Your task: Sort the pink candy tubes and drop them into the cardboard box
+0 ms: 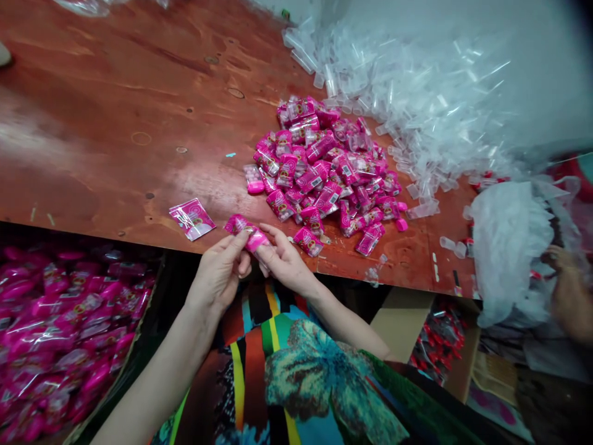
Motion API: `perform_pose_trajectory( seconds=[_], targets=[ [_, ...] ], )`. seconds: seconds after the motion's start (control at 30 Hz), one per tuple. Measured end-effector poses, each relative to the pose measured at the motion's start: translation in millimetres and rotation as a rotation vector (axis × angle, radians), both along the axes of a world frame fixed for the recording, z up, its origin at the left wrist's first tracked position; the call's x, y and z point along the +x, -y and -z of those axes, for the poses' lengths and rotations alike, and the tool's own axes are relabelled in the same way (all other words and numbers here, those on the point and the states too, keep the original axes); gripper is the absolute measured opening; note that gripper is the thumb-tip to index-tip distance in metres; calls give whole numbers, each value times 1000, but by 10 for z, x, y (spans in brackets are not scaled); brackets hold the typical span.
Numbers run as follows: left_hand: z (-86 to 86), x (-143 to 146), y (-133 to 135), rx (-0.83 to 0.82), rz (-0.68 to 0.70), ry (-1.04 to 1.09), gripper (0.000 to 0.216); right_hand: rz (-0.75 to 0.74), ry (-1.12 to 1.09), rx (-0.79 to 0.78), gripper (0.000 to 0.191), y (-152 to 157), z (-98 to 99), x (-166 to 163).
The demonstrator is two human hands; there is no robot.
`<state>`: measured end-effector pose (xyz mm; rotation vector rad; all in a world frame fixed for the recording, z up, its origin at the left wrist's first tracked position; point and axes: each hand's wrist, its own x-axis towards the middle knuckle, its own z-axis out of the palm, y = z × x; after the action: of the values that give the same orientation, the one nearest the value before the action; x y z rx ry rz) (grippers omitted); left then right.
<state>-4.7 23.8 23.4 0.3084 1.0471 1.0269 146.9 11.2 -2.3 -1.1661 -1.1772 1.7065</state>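
Observation:
Just over the table's front edge, both my hands hold one pink printed packet [246, 230]. My left hand [223, 262] pinches it between thumb and fingertips. My right hand [286, 261] grips its other end, fingers curled round, and hides part of it. Beside my left hand lies a small stack of flat pink printed sleeves [193, 219]. To the right and farther back is a heap of pink wrapped packets [319, 173], some with barcodes. One clear container with a pink cap [254, 179] sits at the heap's left edge.
Many clear plastic tubes [407, 99] are piled behind the heap on the reddish wooden table [115, 123]. A box of pink packets [69, 334] stands below left. Lower right are a cardboard box [403, 318] with red pieces, a whitish plastic bag [504, 247] and another person's blurred arm [572, 296].

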Motion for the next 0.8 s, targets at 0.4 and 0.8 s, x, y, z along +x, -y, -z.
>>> perform_pose_trajectory(
  seconds=[0.4,0.8],
  targets=[
    [63,-30,-25,-39,45,132,38,-27,-45,28,66,27,5,36],
    [-10,15,73,-10,74,-36,50,102,-60,-81,62,59,60,-136]
  ],
)
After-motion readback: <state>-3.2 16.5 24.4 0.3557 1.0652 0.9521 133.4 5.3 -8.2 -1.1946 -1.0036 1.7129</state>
